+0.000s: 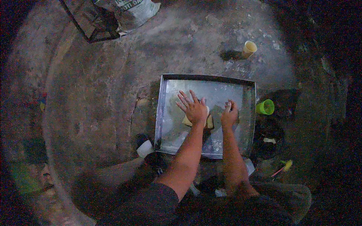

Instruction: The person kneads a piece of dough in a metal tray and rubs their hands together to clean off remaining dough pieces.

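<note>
In the middle of the view lies a shallow square metal tray (159,113) with raised sides. My left hand (195,111) is over it, fingers spread and stretched out toward the far left. Partly hidden beneath that hand is a flat yellowish piece (210,122) on the tray floor. A small whitish thing (207,110) shows at the hand's thumb side; its kind is unclear. Over the right part of the tray, my right hand (230,115) has its fingers curled in toward the thumb. What it holds, if anything, is too small to make out.
A bright green cup (266,107) touches or nearly touches the tray's right side. Farther off stands a cream cup (249,49). A dark round thing (268,139) and a yellow-ended tool (287,165) lie at right. A white sack (137,14) and dark metal frame (90,38) are far left.
</note>
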Demonstrator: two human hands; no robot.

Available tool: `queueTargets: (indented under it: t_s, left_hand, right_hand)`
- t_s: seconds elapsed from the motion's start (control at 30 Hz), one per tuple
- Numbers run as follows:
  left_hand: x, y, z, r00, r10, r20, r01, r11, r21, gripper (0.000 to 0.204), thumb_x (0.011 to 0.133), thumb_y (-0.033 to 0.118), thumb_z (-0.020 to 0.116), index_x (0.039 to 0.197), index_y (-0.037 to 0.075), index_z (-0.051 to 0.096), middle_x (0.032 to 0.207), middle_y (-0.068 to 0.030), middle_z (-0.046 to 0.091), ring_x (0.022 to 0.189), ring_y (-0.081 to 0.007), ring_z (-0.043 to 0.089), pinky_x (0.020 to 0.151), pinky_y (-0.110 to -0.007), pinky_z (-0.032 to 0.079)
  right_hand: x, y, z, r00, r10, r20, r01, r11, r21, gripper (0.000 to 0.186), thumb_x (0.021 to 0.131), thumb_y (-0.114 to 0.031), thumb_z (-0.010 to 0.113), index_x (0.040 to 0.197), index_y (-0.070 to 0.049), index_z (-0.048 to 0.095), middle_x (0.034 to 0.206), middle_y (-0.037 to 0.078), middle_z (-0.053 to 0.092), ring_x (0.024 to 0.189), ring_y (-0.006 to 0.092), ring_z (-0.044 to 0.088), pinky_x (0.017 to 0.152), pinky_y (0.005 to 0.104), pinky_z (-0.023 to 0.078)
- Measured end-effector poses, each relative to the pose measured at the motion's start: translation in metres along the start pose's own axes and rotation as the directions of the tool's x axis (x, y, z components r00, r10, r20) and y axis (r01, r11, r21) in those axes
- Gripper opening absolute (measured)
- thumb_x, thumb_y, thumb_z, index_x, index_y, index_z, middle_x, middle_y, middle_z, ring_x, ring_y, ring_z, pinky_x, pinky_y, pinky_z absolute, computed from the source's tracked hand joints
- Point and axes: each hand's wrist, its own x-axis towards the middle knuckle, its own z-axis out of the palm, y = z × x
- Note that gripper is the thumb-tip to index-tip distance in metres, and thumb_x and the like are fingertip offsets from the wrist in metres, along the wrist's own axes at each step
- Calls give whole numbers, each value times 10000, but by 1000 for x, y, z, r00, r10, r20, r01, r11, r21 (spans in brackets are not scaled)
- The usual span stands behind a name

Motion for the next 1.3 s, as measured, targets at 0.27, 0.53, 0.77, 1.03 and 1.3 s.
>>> queueTargets:
  t_s: [0.27, 0.53, 0.77, 1.03, 1.3]
  left_hand:
    - [4, -18, 25, 972, 169, -165, -193, 972, -136, 547, 893, 463, 474, 1235, 40, 537, 1408, -173, 366, 1313, -319, 317, 1026, -503, 279]
    - [-58, -47, 0, 919, 390, 54, -362, 890, -277, 339, 856, 407, 550, 892, 84, 647, 1011, -135, 633, 926, -325, 589, 780, -461, 449]
    - [-64, -29, -10, 986, -65, 152, 143, 798, -585, 417, 844, 398, 550, 731, 10, 652, 741, -169, 652, 706, -384, 611, 649, -461, 469]
    - [-16, 50, 4, 970, 93, 224, 208, 160, -965, 389, 875, 356, 542, 808, -15, 640, 757, -115, 639, 727, -190, 579, 704, -331, 454]
    - [-5, 69, 21, 867, 363, 340, 145, 469, -871, 477, 964, 427, 349, 935, 55, 648, 894, -146, 661, 863, -339, 616, 794, -400, 457]
  right_hand:
    - [-57, -29, -4, 1000, 10, -29, -20, 915, -403, 330, 882, -174, 510, 1133, 38, 541, 1068, 247, 567, 1023, 392, 539, 865, 438, 434]
    - [-114, -34, 8, 872, 489, -19, -471, 827, -306, 420, 834, -364, 540, 921, 26, 666, 977, 248, 642, 909, 407, 623, 794, 461, 485]
    - [-116, -43, -5, 936, 350, 42, -311, 876, -368, 627, 870, -566, 412, 912, -5, 688, 922, 253, 649, 860, 411, 634, 781, 468, 486]
    - [-30, -146, -69, 997, -50, -59, 4, 796, -606, 567, 893, -548, 416, 770, -77, 708, 787, 186, 664, 758, 379, 645, 661, 473, 502]
    - [-1, -61, -50, 955, -104, 279, 281, 626, -727, 391, 917, -394, 412, 851, -120, 683, 881, 114, 676, 793, 347, 648, 659, 447, 507]
